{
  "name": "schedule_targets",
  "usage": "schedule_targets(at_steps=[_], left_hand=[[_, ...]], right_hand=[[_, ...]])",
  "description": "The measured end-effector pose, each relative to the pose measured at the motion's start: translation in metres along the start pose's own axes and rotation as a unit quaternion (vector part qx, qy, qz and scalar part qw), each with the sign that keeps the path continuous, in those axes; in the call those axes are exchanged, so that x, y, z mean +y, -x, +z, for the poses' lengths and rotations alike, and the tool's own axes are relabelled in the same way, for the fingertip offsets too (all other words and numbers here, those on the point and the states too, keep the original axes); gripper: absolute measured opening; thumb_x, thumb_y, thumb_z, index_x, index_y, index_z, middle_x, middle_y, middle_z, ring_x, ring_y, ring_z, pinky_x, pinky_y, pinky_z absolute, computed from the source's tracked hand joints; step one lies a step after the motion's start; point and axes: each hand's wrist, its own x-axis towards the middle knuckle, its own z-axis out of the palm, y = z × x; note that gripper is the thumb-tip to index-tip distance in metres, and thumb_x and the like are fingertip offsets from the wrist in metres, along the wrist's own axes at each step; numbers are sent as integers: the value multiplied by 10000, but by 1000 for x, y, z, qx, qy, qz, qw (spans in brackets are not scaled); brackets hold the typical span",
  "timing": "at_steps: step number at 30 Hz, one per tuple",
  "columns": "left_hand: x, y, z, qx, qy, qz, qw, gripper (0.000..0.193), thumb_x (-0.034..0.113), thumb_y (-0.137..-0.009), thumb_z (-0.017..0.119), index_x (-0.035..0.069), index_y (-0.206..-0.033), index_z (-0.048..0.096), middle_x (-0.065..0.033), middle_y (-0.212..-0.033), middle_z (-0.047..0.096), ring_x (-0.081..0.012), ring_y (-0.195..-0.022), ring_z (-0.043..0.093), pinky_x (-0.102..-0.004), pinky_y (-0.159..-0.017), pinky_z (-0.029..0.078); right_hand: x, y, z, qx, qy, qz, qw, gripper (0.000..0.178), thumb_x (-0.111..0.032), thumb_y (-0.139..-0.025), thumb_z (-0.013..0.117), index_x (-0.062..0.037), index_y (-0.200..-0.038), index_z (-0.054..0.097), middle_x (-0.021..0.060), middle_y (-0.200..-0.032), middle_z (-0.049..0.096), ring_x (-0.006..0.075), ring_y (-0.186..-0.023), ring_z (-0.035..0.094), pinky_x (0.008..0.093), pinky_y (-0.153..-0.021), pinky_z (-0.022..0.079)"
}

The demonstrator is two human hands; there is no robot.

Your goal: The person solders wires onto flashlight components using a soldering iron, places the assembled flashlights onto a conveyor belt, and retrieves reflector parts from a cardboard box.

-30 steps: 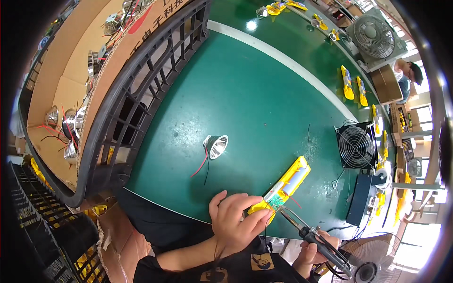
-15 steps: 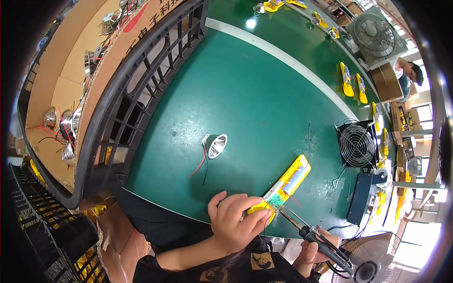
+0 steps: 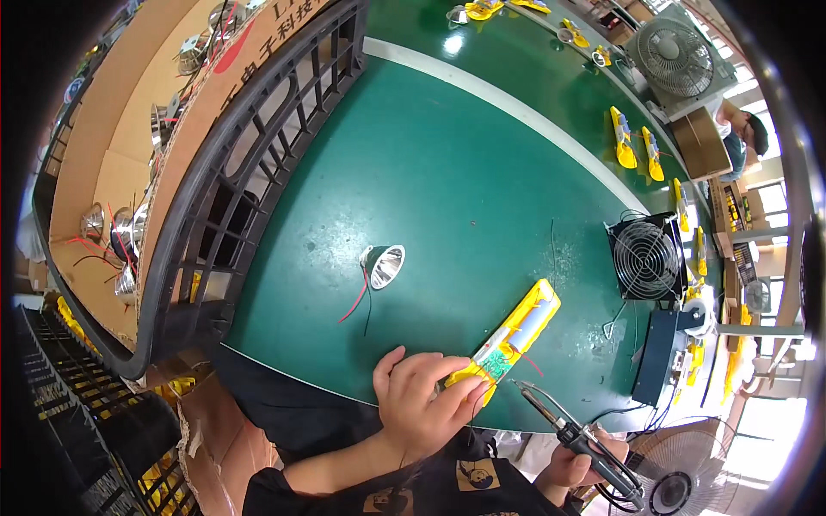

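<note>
My left hand (image 3: 422, 400) grips the lower end of a yellow flashlight housing (image 3: 521, 303), with the thumb and forefinger at its edge. The open shell holds a pale cylindrical battery (image 3: 534, 324) and a green circuit board (image 3: 492, 363). A red wire sticks out to its right, and a thin dark wire hangs below my fingertips. Closed around a soldering iron (image 3: 572, 433) is my right hand (image 3: 585, 463); the iron's tip is just right of the board, apart from it. Farther left lies a reflector cup (image 3: 387, 267) with red and black wires.
A black plastic crate (image 3: 258, 155) with a cardboard box (image 3: 112, 163) of reflector cups stands at left. To the right are a small black fan (image 3: 645, 258) and a dark blue box-shaped unit (image 3: 661, 357). Several yellow housings (image 3: 623, 138) lie beyond the pale strip (image 3: 482, 86); a person sits farther off.
The soldering iron's tip has drawn away from the circuit board, down and to the right, with my right hand. My left hand stays on the housing. The whole view has shifted slightly.
</note>
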Motion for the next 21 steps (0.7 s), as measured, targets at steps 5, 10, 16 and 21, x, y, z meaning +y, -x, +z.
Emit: schedule_targets(at_steps=[5, 10, 16, 21], left_hand=[[1, -1, -1, -17, -24, 24, 999, 130, 214, -661, 705, 169, -757, 630, 69, -892, 583, -175, -815, 510, -426, -862, 317], [2, 0, -1, -31, -31, 28, 999, 120, 176, -661, 697, 146, -754, 626, 60, -902, 614, -176, -806, 522, -431, -887, 299], [5, 2, -1, -45, -38, 30, 998, 154, 120, -625, 702, 117, -752, 615, 27, -916, 620, -181, -811, 535, -442, -875, 320], [13, -11, -17, -105, 29, 17, 994, 296, 153, -579, 754, 59, -796, 575, -63, -965, 608, -232, -840, 549, -390, -786, 408]], right_hand=[[4, 4, -3, 2, -6, 3, 1000, 483, -478, -797, 526, -25, -714, 377, -1, -433, 433, 157, -403, 474, 312, -559, 475], [8, 7, -9, -13, -28, 31, 999, 492, -480, -802, 518, -17, -713, 380, -9, -408, 425, 163, -387, 468, 313, -528, 465], [11, 11, -20, -2, -21, 39, 999, 496, -495, -805, 507, -41, -637, 399, -2, -398, 436, 174, -380, 469, 309, -526, 457], [21, 13, -29, 35, -31, 38, 998, 501, -491, -793, 530, -33, -627, 413, 8, -423, 459, 163, -380, 474, 285, -473, 434]])
